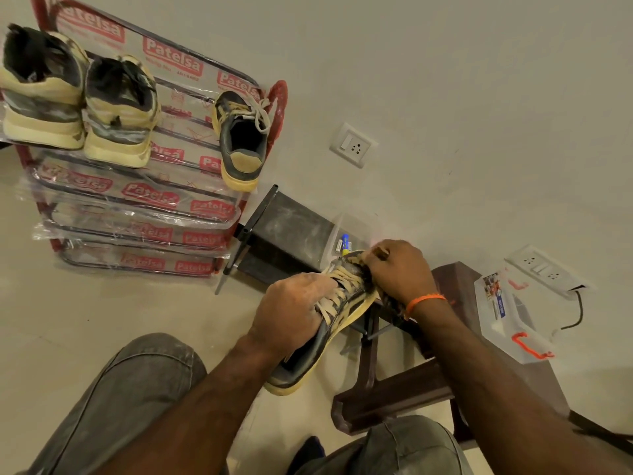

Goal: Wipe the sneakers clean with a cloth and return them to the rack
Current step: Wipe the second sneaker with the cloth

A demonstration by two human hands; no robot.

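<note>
My left hand (291,310) grips a black sneaker with a yellow sole and beige laces (329,337) round its middle and holds it above my knees. My right hand (394,269) is curled over the sneaker's toe and holds a dark speckled cloth (390,301) against it; a fold of cloth hangs below my wrist. The matching sneaker (241,138) stands on the top shelf of the red, plastic-wrapped rack (144,197) at the left. A pair of camouflage sneakers with cream soles (82,97) stands on the same shelf further left.
A dark metal box (284,231) and a clear tub of small items (349,234) sit by the wall beyond the sneaker. A brown stool (404,389) stands under my right arm. A clear box with orange latches (510,313) and a socket strip (544,269) lie to the right.
</note>
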